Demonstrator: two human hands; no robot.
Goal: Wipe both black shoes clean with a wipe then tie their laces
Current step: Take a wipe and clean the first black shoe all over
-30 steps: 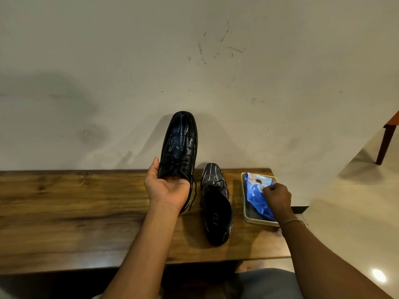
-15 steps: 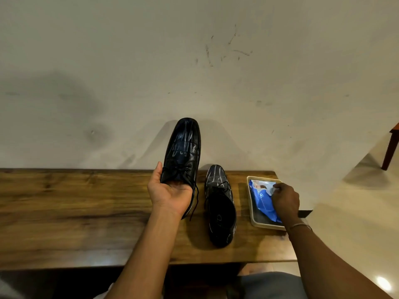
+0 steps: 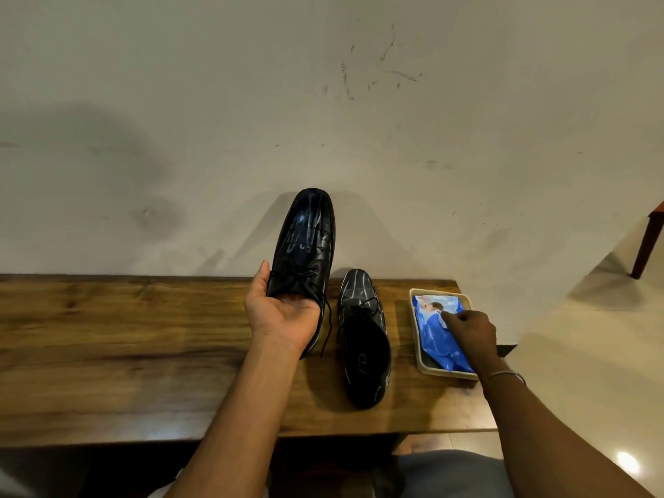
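Scuffed off-white wall (image 3: 359, 120), long wooden bench (image 3: 125, 354), glossy cream floor (image 3: 582, 372), reddish wooden furniture leg (image 3: 646, 242)

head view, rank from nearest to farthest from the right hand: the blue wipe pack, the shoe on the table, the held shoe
1. blue wipe pack, in the tray, pinched by the right hand.
2. shoe on the table, just left of the tray.
3. held shoe, further left, raised in the left hand.
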